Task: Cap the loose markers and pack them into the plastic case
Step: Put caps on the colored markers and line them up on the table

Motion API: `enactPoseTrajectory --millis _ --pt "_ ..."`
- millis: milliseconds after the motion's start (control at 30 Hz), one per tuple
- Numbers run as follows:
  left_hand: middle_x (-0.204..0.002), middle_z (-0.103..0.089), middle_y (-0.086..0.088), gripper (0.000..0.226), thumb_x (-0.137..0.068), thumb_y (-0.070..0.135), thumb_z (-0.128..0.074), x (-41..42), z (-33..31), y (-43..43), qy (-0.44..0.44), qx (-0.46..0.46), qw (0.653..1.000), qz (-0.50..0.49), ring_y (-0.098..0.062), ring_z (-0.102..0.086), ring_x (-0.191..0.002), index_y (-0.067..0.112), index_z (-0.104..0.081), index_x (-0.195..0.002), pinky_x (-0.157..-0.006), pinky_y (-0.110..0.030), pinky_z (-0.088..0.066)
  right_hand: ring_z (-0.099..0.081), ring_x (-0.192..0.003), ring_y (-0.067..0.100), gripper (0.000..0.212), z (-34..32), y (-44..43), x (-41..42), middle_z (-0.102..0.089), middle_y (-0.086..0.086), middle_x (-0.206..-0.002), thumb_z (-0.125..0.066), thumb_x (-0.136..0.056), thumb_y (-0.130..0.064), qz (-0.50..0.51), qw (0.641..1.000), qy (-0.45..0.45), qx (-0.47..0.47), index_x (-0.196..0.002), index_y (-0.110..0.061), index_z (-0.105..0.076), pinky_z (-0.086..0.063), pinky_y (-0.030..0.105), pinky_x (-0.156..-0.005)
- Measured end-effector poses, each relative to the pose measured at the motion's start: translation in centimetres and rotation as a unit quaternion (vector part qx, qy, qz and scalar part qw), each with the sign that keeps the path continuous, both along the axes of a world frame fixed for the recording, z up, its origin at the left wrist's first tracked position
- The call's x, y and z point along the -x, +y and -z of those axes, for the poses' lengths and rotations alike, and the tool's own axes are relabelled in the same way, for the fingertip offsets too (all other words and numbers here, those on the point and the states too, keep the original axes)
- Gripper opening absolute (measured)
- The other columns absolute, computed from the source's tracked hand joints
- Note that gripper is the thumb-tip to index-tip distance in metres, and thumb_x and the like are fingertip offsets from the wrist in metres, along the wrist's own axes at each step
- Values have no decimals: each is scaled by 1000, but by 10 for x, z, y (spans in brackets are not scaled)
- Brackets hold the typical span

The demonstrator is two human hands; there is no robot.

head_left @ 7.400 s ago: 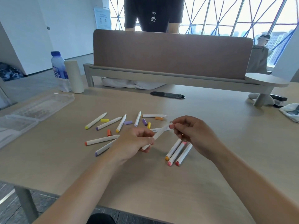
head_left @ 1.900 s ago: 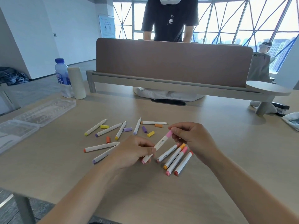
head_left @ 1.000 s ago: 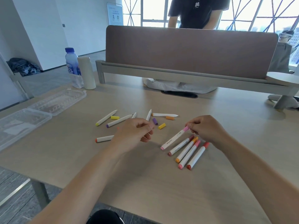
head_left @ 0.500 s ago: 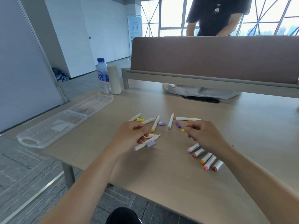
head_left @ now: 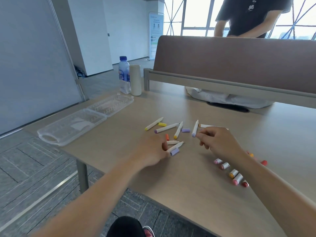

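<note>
Head view: capping step. Your left hand (head_left: pixel 152 151) grips a marker (head_left: pixel 176 146); your right hand (head_left: pixel 218 142) curls, contents unclear. Next, seat the purple cap (head_left: pixel 174 152).

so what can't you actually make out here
Head view:
Row of capped markers: the right forearm covers their middles.
Right hand: its curled fingers hide whatever they pinch, if anything.
Left hand: its back hides the fingertips by the uncapped marker.
Plastic case: its white insert is too blurred to identify.

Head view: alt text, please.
Two bare hands over a table of loose markers and caps: left hand at a white marker beside a lilac cap, right hand by a purple-ended marker. Open plastic case lies far left.
</note>
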State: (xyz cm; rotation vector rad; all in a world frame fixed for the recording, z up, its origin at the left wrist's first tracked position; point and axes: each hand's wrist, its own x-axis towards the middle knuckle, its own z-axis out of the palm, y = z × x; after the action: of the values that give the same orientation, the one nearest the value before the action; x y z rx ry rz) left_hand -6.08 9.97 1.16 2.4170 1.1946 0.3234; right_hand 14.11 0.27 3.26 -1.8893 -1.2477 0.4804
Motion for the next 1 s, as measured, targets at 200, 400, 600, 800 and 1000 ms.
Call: enactPoseTrajectory --millis 200,400,600,800,1000 --pt "-82 -65 -2 20 -87 35 -60 -5 -1 2 7 6 1000 14 -23 -60 -78 17 -66 -83 -64 -31 -42 -49 -47 2 19 -2 2 0 -65 -13 -57 -65 -94 -30 -5 1000 -4 0 -81 -19 -75 -40 22 -56" --pt "-63 -62 -8 16 -87 9 -62 11 -7 9 -298 236 924 -39 -16 -53 -56 12 -70 -74 -55 -25 -42 -58 -60 6 11 5 6 10 -70 -7 -71 -66 -91 -22 -51 998 -38 21 -83 -24 -73 -46 23 -64" --pt "-73 -72 -5 8 -89 -3 -61 16 -9 7 -412 351 840 -39 -21 -62 -67 1 -67 -86 -72 -36 -56 -61 -81 4 23 11 20 30 -67 -12 -84 -73 -86 -31 -127 978 -140 93 -109 -30 -72 -42 15 -73" --pt "-76 -70 -8 9 -89 -5 -61 19 -9 8 -434 375 819 -24 -26 -62 -72 1 -67 -91 -75 -39 -57 -61 -82 13 11 20 32 46 -63 -10 -81 -72 -88 -38 -154 960 -200 123 -87 -31 -64 -42 21 -64" --pt "-96 -72 -17 17 -89 -2 -64 18 -6 6 -427 377 822 -21 -23 -66 -77 2 -67 -105 -72 -37 -60 -55 -74 9 21 18 22 34 -61 -8 -78 -65 -93 -37 -156 964 -185 113 -75 -31 -56 -39 20 -61"
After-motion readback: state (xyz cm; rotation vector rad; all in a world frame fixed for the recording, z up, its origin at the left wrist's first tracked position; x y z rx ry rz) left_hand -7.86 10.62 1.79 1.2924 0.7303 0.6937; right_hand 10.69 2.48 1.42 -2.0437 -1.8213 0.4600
